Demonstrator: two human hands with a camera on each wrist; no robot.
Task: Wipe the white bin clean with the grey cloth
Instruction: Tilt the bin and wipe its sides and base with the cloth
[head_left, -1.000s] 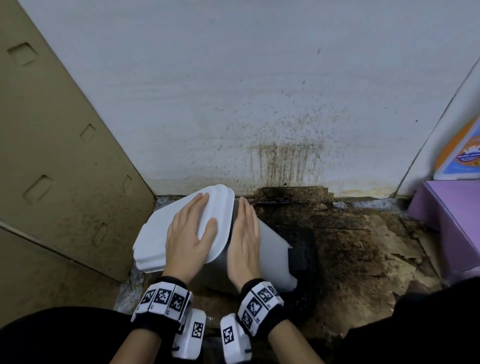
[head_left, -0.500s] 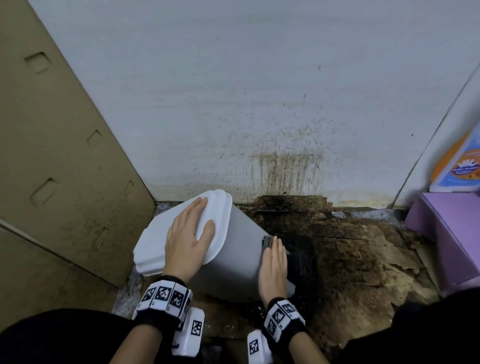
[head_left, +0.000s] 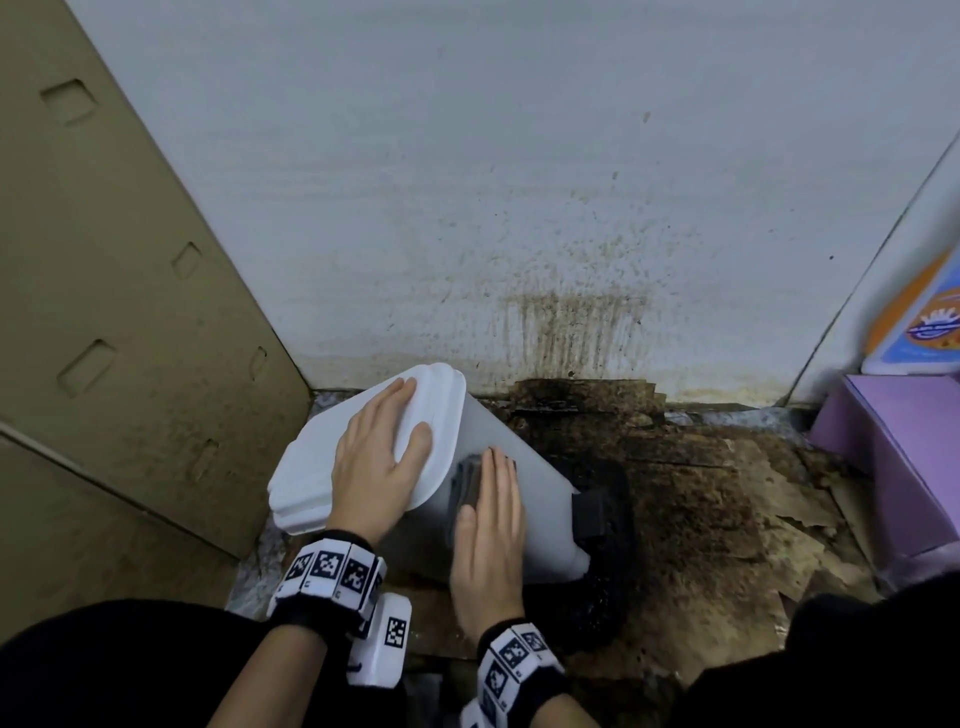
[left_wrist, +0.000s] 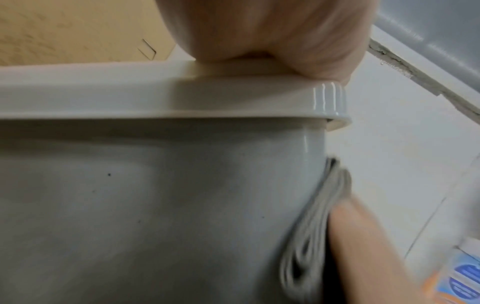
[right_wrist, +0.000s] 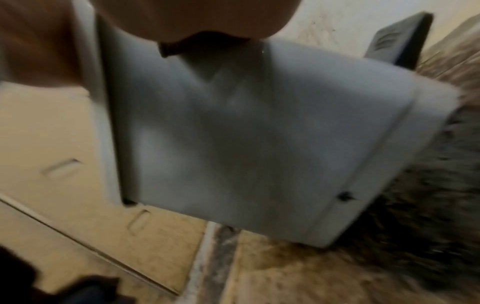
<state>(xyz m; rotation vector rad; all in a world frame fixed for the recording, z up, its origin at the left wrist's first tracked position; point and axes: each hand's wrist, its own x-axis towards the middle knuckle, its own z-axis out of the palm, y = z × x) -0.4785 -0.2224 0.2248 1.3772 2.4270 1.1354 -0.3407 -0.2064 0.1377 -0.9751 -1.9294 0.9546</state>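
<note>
at the left a cardboard panel (head_left: 130, 322) leans against the wall. beside it the white bin (head_left: 524, 499) sits tilted on the stained floor (head_left: 727, 519), its lid (head_left: 363, 457) toward the panel. the left hand (head_left: 374, 462) lies flat on the lid, fingers straight and slightly apart, steadying it. the right hand (head_left: 491, 525) presses the folded grey cloth (head_left: 465, 480) against the bin's side wall just below the lid, fingers straight and together. the wiping looks to be midway; the next stroke likely calls for drawing the cloth down toward the base with even pressure. the left wrist view shows the cloth's folded layers (left_wrist: 311, 222) and small dark specks on the bin wall, unseen from the head; the right wrist view is blurred but shows a dark spot near the base.
</note>
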